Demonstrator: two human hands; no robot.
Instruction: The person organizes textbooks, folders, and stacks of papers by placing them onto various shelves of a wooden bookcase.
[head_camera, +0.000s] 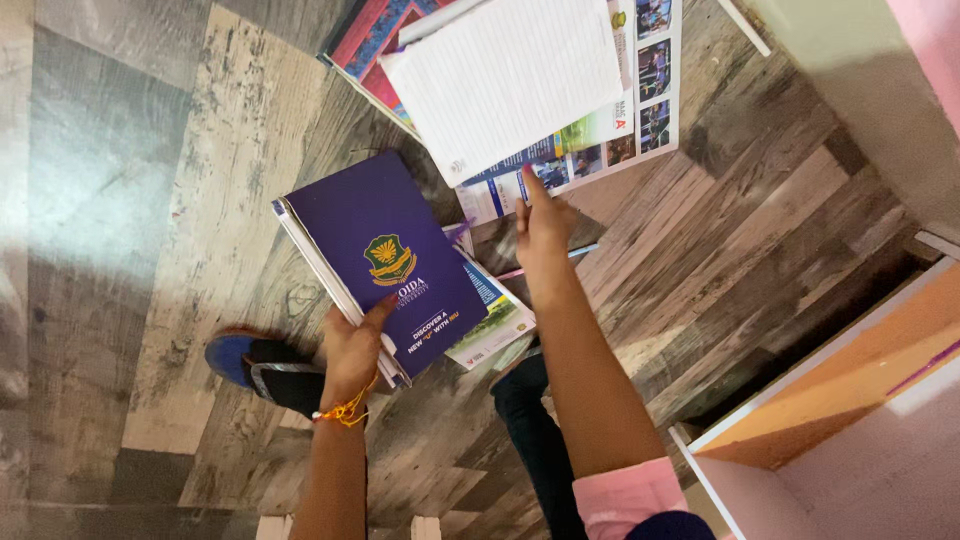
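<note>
In the left hand (352, 352) a purple folder (385, 260) was clamped by its lower edge; thin, bendy, probably slick. Right hand (543, 225) was pressed open-fingered on floor papers (510, 80).

Wood-pattern floor (160, 200), blue slipper (232, 357), white-and-orange shelf unit (850, 400), pale wall (870, 90).

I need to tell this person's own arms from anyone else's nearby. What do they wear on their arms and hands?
The left hand is bare, with an orange-yellow thread band tied at the wrist. The right hand is bare with painted red fingernails; a pink sleeve ends near the elbow, forearm uncovered.
</note>
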